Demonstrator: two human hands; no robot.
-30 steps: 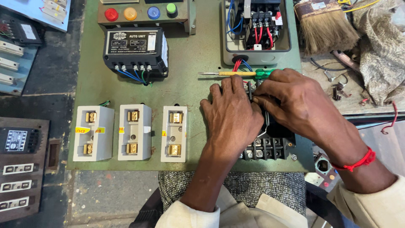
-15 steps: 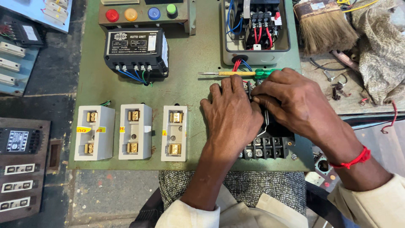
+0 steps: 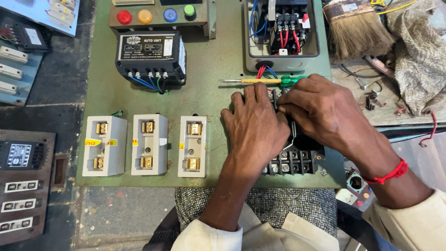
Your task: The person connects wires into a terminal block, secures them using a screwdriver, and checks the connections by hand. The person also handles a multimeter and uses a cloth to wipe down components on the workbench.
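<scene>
I'm looking at a dull green panel with four round buttons in a row: red, orange, blue, green. The control unit is black with a white label and trails blue wires. Three fuse blocks are white with brassy contacts and yellow tags. The screwdriver shows a yellow shaft sleeve and a green handle. A red thread circles my right wrist, and my sleeves are cream. The cloth over my lap is speckled grey.

Black terminal block, screws showing, lies flat, apparently fixed to green panel.
</scene>
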